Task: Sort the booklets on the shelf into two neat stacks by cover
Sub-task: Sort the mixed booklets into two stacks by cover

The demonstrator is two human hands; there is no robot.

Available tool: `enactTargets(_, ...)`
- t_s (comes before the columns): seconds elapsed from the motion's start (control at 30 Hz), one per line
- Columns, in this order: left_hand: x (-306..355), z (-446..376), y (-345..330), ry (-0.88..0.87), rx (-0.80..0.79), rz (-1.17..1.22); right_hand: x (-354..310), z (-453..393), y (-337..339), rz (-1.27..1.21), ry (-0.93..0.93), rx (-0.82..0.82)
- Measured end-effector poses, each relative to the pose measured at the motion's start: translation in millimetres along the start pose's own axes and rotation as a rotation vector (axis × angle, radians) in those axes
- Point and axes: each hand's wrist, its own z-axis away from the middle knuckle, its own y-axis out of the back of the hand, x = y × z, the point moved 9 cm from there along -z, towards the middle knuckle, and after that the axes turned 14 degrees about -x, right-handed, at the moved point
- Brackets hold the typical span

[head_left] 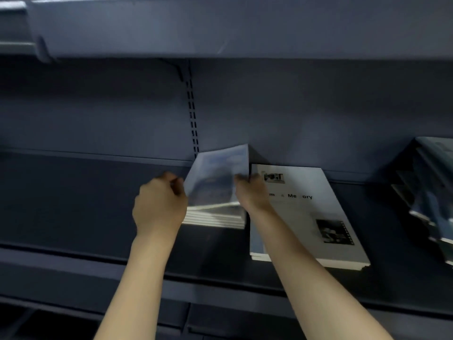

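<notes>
A stack of blue photo-cover booklets [215, 218] lies on the dark shelf [73, 197]. Its top booklet [215, 177] is tilted up at the back. My left hand [159, 204] grips that booklet's left edge and my right hand [250, 190] grips its right edge. To the right lies a stack of white-cover booklets [306, 217] with black print and a small dark picture; my right forearm crosses its left side.
At the far right edge a messy pile of more booklets [426, 192] leans on the shelf. An upper shelf [220, 28] hangs overhead. A slotted upright [192, 114] runs down the back panel. The shelf's front lip [220, 278] lies below my forearms.
</notes>
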Motion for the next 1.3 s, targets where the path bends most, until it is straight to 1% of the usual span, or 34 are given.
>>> enactTargets(0.1, -4, -3, -4, 0.001, -0.003, -0.001, 9, -7, 0, 0.256, -0.029, -0.02)
enactTargets(0.27, -8, -9, -12, 0.021, -0.023, -0.016, 4, -12, 7, 0.749, -0.133, 0.003)
enactTargets(0.37, -8, -11, -15, 0.015, -0.027, -0.028, -1, -12, 4, 0.926, -0.132, 0.012)
enactTargets(0.43, -5, -11, -17, 0.003, -0.032, -0.036, -2, -13, 3, 0.995, -0.127, 0.013)
enactTargets(0.6, 12, -13, -26, -0.047, -0.045, -0.025, -9, -7, 17, 1.063, -0.092, 0.047)
enactTargets(0.77, 53, -14, -51, -0.11, -0.102, -0.047, -31, 21, 77, 0.933, 0.032, 0.088)
enactTargets(0.83, 76, -14, -66, -0.138, -0.129, -0.096, -48, 44, 116, 0.891, 0.105, 0.16)
enactTargets(0.93, 119, -9, -91, -0.272, -0.158, -0.125, -67, 82, 180, 0.926, 0.16, 0.325)
enactTargets(1.03, 165, 2, -120, -0.386, -0.265, -0.069, -71, 117, 242, 0.922, 0.158, 0.45)
enactTargets(1.17, 230, 24, -164, -0.493, -0.488, -0.074, -51, 146, 306, 0.916, 0.082, 0.522)
enactTargets(1.3, 301, 50, -198, -0.611, -0.675, -0.055, -22, 162, 358, 0.907, -0.013, 0.584)
